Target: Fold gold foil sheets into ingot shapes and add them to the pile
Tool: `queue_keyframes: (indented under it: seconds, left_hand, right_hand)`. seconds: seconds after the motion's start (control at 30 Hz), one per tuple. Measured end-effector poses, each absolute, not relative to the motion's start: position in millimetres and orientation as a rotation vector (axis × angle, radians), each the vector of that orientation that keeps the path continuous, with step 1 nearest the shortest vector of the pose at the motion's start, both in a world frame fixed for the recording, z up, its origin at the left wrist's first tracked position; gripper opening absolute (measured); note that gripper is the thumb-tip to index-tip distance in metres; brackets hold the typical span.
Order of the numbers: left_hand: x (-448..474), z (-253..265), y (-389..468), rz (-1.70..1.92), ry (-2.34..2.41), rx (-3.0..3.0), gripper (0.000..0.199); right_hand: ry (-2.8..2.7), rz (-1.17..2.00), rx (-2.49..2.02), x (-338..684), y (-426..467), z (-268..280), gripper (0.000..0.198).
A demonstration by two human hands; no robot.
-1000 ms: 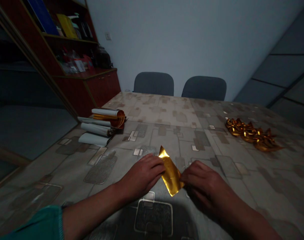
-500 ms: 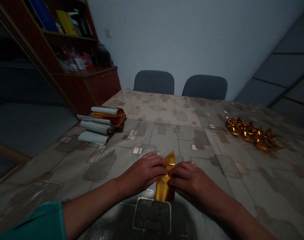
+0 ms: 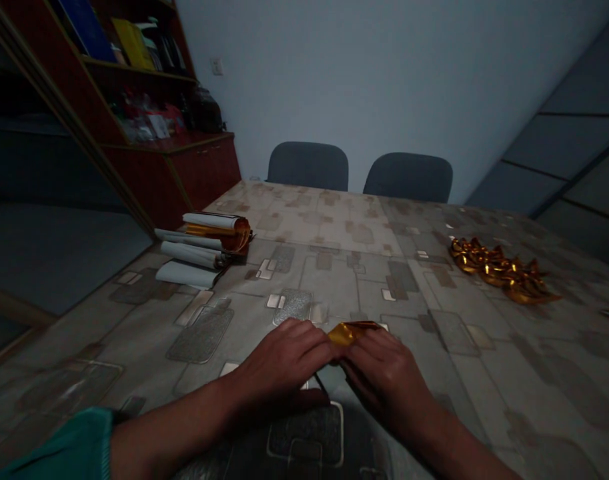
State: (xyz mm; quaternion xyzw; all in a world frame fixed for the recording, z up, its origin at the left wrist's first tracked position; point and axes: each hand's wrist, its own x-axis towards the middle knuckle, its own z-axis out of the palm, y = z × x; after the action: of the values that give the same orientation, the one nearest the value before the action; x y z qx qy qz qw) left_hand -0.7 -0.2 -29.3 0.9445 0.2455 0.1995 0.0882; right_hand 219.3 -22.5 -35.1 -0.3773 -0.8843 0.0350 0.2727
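A sheet of gold foil paper [image 3: 345, 333], partly folded, is held between my two hands just above the near part of the table. My left hand [image 3: 291, 357] grips its left side with bent fingers. On the other side, my right hand [image 3: 384, 367] has its fingers closed over the foil. Most of the paper is hidden under the fingers; a shiny fold shows between and beyond them. To the right lies a cluster of folded gold foil ingots [image 3: 504, 270]. At the left rests a stack of curled foil paper sheets [image 3: 194, 257] with pale backs.
A patterned cloth covers the table [image 3: 329, 260]. Two grey chairs [image 3: 308, 165] stand at the far edge against the wall. A reddish wooden cabinet [image 3: 204, 170] with loaded shelves is at the back left.
The foil paper has turned from lying lengthwise, pointing away from me, to a crosswise hold between my hands. Both hands have shifted their grip, and its lower end is out of sight.
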Motion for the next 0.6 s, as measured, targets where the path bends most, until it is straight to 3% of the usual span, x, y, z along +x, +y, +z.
queue_keyframes:
  seconds: [0.1,0.4,0.6]
  left_hand:
    - [2,-36,-1,0.621,0.794,2.897,0.016]
    - [5,-45,-5,0.703,0.818,2.899,0.024]
    - [9,-49,-8,0.753,0.88,2.87,0.025]
  right_hand:
    - [-2.389,0.16,-0.995,219,-24,-28,0.015]
    - [-2.133,0.365,-1.031,223,-20,-19,0.022]
    - [-2.042,0.078,-1.157,228,-18,-21,0.024]
